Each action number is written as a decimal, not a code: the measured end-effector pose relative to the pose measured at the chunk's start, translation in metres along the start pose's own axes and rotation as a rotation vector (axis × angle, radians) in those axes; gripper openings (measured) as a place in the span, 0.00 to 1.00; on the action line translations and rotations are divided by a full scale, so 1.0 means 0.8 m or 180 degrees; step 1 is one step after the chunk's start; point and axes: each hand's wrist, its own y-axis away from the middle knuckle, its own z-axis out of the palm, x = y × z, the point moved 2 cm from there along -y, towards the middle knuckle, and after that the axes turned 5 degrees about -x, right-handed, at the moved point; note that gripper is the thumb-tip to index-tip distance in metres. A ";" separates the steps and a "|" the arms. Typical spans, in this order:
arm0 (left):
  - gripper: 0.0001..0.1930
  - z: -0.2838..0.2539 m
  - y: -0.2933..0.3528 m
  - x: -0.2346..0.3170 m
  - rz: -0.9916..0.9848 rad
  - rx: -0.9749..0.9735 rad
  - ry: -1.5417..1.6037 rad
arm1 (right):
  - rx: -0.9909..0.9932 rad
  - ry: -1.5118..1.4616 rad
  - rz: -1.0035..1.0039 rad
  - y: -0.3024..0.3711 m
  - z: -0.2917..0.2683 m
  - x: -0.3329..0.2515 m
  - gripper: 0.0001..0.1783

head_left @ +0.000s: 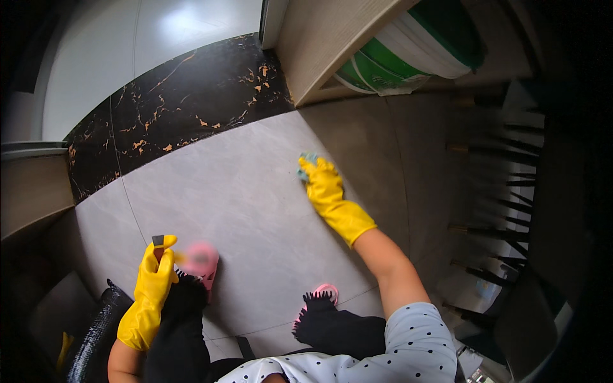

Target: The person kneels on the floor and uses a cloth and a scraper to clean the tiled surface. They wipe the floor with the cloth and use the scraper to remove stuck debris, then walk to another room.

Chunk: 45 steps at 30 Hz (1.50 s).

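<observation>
Yellow rubber gloves cover both my hands. Out in front, my right hand [324,182] presses down on the grey tiled floor [242,191], its fingers bunched over a blue-green cloth [301,173]. Only small folds of the cloth show past the fingertips. My left hand [155,274] is raised near my left knee, closed around a small tool [159,246] with a flat dark end and a reddish-brown part below it. Its kind is unclear, since the glove hides the rest. Beyond that hand, a pink slipper [203,262] is on the floor.
A black marble-patterned threshold [185,108] crosses the floor ahead, with a pale floor [153,38] beyond. A wooden panel [332,51] and a green-and-white bucket [396,57] stand at upper right. Dark furniture legs [498,233] line the right. A shiny black bag [99,332] lies lower left.
</observation>
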 end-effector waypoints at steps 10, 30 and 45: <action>0.15 0.040 0.023 0.005 0.0044 -0.0141 0.0009 | -0.0350 0.0159 0.0894 -0.131 -0.034 0.044 0.16; 0.14 0.017 0.030 0.013 0.0103 0.0035 0.0311 | -0.0313 -0.0134 -0.1306 -0.136 0.022 -0.033 0.18; 0.15 0.019 0.030 0.023 0.0246 -0.0277 -0.0080 | -0.0961 -0.0332 -0.1925 -0.158 0.109 -0.171 0.08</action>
